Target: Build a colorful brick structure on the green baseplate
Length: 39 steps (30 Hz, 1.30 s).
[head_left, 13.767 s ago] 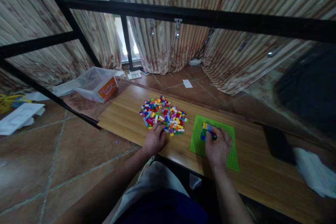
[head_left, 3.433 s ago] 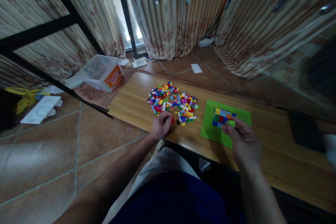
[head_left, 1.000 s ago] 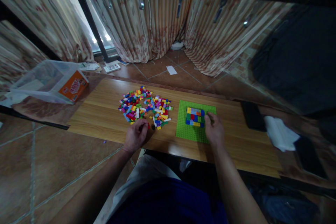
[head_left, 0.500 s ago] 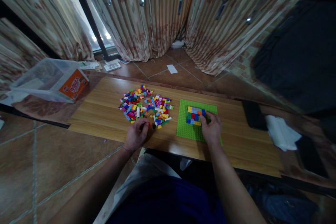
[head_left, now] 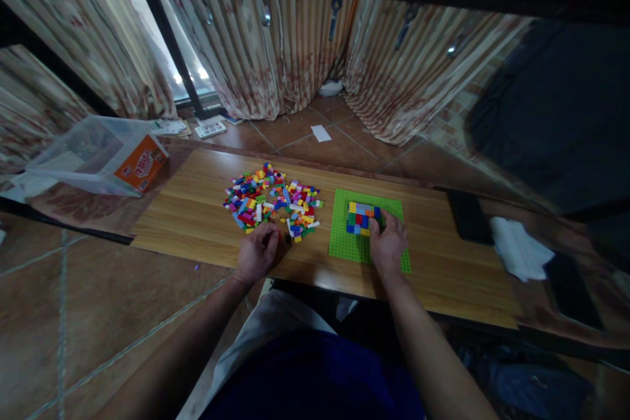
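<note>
On the green studded baseplate (head_left: 339,243) sits a flat, many-coloured block of toy bricks (head_left: 358,218). My right hand (head_left: 390,243) is closed at the right end of this block, thumb on the near side and fingers beyond, covering part of it. A heap of loose toy bricks (head_left: 256,200) lies to the left on the wooden board. At the heap's near edge, my left hand (head_left: 258,252) is pinched, with a small red toy brick (head_left: 280,236) showing at its fingertips. A dark piece (head_left: 288,238) lies just right of them.
A clear plastic bin (head_left: 93,157) with an orange label stands at the far left. Right of the baseplate lie a black flat object (head_left: 470,216) and some white tissue-like sheets (head_left: 519,246). The wooden board (head_left: 187,223) has a tiled floor (head_left: 123,315) around it.
The view has tilted slightly, so the scene sits a little lower and the right side a little further left. Both hands stay at nearly the same places, still closed.
</note>
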Tool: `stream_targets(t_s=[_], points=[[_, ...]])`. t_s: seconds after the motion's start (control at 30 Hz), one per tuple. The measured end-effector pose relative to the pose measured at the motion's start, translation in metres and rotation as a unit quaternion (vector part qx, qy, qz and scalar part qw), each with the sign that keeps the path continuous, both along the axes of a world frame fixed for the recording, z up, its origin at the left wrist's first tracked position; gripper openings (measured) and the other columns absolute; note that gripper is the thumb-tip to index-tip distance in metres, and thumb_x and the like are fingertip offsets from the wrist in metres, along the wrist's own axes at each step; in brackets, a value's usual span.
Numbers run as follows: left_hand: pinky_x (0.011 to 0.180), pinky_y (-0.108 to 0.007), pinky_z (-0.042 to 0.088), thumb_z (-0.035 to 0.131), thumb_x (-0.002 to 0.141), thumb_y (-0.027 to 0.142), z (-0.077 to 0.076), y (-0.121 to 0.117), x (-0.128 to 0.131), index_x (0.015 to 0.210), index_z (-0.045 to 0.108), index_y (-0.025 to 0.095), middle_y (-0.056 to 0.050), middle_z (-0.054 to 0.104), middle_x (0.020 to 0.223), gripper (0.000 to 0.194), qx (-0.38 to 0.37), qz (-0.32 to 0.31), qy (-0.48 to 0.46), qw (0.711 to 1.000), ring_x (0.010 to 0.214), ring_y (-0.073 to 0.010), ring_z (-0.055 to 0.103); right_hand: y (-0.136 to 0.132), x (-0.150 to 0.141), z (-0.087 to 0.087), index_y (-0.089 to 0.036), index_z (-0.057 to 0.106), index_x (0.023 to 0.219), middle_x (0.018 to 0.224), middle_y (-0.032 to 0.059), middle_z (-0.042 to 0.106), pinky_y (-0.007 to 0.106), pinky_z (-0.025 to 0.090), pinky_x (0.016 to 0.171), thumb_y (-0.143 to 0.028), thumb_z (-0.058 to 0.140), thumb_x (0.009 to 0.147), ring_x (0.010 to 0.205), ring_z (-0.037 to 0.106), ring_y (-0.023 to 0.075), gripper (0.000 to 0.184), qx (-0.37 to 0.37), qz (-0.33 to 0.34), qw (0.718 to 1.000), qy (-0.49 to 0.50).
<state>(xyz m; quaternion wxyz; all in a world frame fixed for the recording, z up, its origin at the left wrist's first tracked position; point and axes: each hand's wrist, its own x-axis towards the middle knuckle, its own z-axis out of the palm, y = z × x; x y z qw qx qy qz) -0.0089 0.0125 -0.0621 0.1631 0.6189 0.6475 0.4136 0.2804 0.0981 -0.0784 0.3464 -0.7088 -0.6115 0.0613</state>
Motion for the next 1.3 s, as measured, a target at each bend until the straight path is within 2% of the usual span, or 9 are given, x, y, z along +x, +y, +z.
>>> stream_targets(t_s=[0.13,0.27,0.37,0.43,0.53,0.67,0.87,1.13,1.3], points=[[0.07,-0.026,0.05,0.047,0.09,0.027,0.0,0.0,0.0,0.086,0.06,0.019,-0.002,0.066,0.082,0.015,0.007,-0.001,0.003,1.0,0.075,-0.0158,0.064,0.002,0.004,-0.002,-0.014,0.06,0.124,0.121,0.0202,0.062,0.053,0.037,0.1,-0.052,0.041,0.091,0.115,0.052,0.031,0.053,0.006,0.013,1.0,0.016],[0.068,-0.026,0.049,0.047,0.09,0.027,0.0,0.0,0.0,0.085,0.059,0.02,-0.001,0.064,0.078,0.014,-0.003,0.0,0.004,1.0,0.073,-0.0157,0.062,0.002,0.015,-0.004,-0.01,0.06,0.12,0.119,0.021,0.063,0.049,0.041,0.099,-0.05,0.034,0.094,0.112,0.057,0.0282,0.055,0.053,0.01,0.994,0.091],[0.066,-0.026,0.048,0.047,0.091,0.026,-0.002,-0.001,0.0,0.086,0.058,0.02,-0.001,0.063,0.077,0.013,-0.001,-0.008,-0.004,1.0,0.071,-0.015,0.061,-0.003,0.017,0.0,-0.011,0.062,0.117,0.113,0.0189,0.066,0.046,0.045,0.094,-0.049,0.037,0.093,0.105,0.06,0.0268,0.052,0.091,-0.005,0.988,0.124],[0.066,-0.026,0.048,0.049,0.09,0.026,-0.004,-0.003,0.0,0.088,0.058,0.02,-0.001,0.063,0.078,0.011,0.003,-0.024,0.0,1.0,0.071,-0.0145,0.061,-0.009,0.012,0.006,-0.013,0.064,0.114,0.11,0.0162,0.067,0.045,0.046,0.092,-0.048,0.042,0.092,0.105,0.06,0.0262,0.046,0.114,0.02,0.987,0.112],[0.066,-0.026,0.047,0.056,0.087,0.028,-0.005,-0.006,0.001,0.094,0.059,0.02,-0.001,0.063,0.081,0.01,0.008,-0.06,0.04,0.997,0.072,-0.0142,0.06,-0.019,-0.009,0.019,-0.017,0.068,0.105,0.105,0.0115,0.068,0.042,0.045,0.094,-0.042,0.047,0.092,0.104,0.06,0.0238,0.035,0.136,0.102,0.981,0.094],[0.064,-0.026,0.046,0.065,0.083,0.033,-0.005,-0.009,0.003,0.096,0.059,0.02,-0.001,0.064,0.082,0.019,0.007,-0.092,0.092,0.991,0.07,-0.0139,0.059,-0.029,-0.048,0.029,-0.02,0.071,0.098,0.101,0.0086,0.069,0.04,0.046,0.092,-0.035,0.049,0.093,0.1,0.06,0.0216,0.027,0.099,0.229,0.966,0.071],[0.065,-0.027,0.047,0.061,0.085,0.026,-0.008,-0.007,0.005,0.094,0.059,0.021,-0.002,0.064,0.081,0.012,0.013,-0.068,0.139,0.988,0.072,-0.0158,0.061,-0.029,-0.087,0.027,-0.022,0.071,0.101,0.104,0.0081,0.067,0.039,0.045,0.09,-0.029,0.048,0.092,0.1,0.057,0.0228,0.025,0.027,0.313,0.949,0.022],[0.079,-0.029,0.052,0.051,0.09,0.015,-0.009,-0.005,0.009,0.101,0.058,0.021,-0.004,0.067,0.095,0.014,0.021,0.001,0.127,0.992,0.088,-0.0171,0.064,-0.033,-0.093,0.015,-0.022,0.071,0.098,0.095,0.0073,0.066,0.039,0.044,0.088,-0.027,0.052,0.089,0.095,0.056,0.0237,0.022,0.0,0.305,0.952,0.006],[0.081,-0.03,0.052,0.049,0.089,0.011,-0.005,-0.005,0.009,0.101,0.058,0.021,-0.004,0.067,0.097,0.017,0.022,-0.002,0.117,0.993,0.09,-0.0178,0.064,-0.041,-0.097,0.014,-0.02,0.07,0.099,0.097,0.0074,0.067,0.039,0.043,0.087,-0.028,0.052,0.09,0.095,0.056,0.0234,0.022,-0.006,0.313,0.95,0.005]])
